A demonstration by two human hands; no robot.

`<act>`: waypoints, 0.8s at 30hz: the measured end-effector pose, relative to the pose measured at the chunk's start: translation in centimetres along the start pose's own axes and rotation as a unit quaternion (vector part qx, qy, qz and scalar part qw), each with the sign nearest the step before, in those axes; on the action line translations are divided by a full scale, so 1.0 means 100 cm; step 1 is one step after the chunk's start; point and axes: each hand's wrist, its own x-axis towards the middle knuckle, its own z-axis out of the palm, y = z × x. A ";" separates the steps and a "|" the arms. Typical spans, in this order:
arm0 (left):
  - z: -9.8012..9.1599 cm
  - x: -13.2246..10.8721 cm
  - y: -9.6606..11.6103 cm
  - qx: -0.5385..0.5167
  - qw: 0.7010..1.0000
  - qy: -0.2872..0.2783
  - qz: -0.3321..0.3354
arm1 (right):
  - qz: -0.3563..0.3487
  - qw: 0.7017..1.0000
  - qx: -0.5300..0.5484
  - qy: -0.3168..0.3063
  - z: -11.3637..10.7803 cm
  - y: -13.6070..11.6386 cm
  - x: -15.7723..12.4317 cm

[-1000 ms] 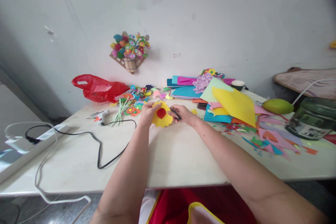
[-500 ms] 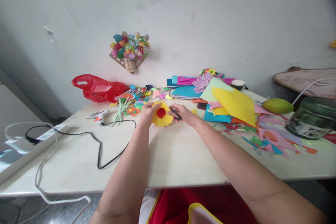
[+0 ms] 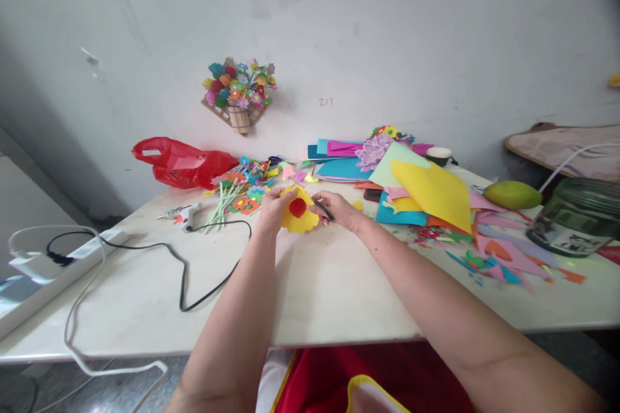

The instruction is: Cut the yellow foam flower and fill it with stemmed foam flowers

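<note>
In the head view, my left hand [image 3: 272,208] is closed on the left edge of a yellow scalloped foam flower [image 3: 301,226] with a red piece [image 3: 297,208] at its middle. On the other side of the flower, my right hand [image 3: 339,210] is closed around scissors with black handles [image 3: 323,210]. A thin part of the blades shows by the flower's upper edge; the rest is hidden. Left of my hands lie pale green sticks [image 3: 225,203] and orange foam flowers [image 3: 245,204].
A glue gun [image 3: 190,216] with a black cord lies at left, near a white power strip [image 3: 92,244]. A red plastic bag [image 3: 184,164] sits behind it. Coloured foam sheets [image 3: 436,190], scraps [image 3: 504,255], a green mango [image 3: 512,195] and a glass jar [image 3: 576,219] are at right.
My hands, the yellow flower and the scissors stay almost in the same place. Only a very slight shift of the flower shows.
</note>
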 end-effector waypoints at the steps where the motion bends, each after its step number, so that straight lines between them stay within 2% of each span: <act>1: 0.000 0.000 0.000 -0.002 1.000 0.000 0.000 | 0.002 1.000 0.000 0.001 0.000 -0.001 0.000; 12: -0.003 0.000 0.003 -0.012 1.000 0.008 -0.014 | 0.002 1.000 0.008 0.005 0.001 0.000 -0.001; 24: -0.008 -0.003 0.012 -0.006 1.000 -0.007 -0.024 | 0.009 1.000 0.018 0.007 0.002 -0.004 -0.003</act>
